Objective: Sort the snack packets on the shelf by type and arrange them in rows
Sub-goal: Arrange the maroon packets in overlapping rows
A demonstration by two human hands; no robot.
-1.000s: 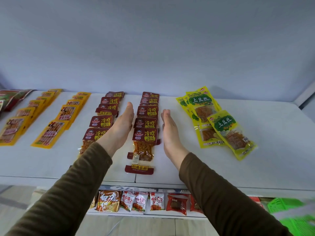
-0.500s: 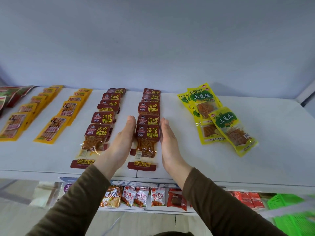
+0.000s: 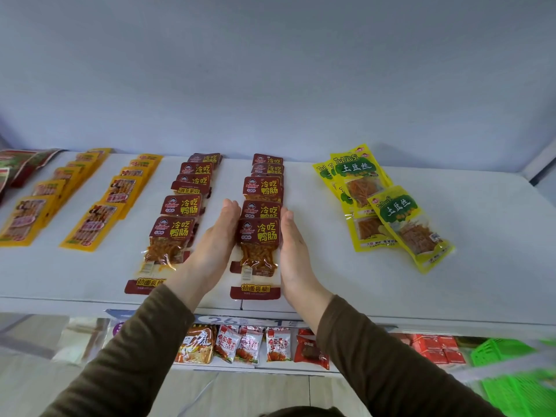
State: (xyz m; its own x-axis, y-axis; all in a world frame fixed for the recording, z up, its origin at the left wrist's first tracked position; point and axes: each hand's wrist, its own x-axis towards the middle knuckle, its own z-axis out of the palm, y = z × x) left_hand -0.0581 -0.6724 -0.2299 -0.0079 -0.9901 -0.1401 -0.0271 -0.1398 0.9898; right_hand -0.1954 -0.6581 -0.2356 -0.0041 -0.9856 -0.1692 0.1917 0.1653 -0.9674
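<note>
On the white shelf, front maroon packet: lower edges hidden behind palms. Left hand and right hand flat, fingers straight, pressing its sides; no curled grip.

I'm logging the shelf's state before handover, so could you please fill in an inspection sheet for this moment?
Surface: white shelf, flat.
Job's things: two red rows; two orange rows; yellow packets loosely overlapped, unsorted.
Clutter: dark-red bags at far left.
Grips: left hand and right hand, fingers straight, flanking the front red packet.
Cables: nothing seen.
Surroundings: grey wall; lower shelf with snacks; green basket.
</note>
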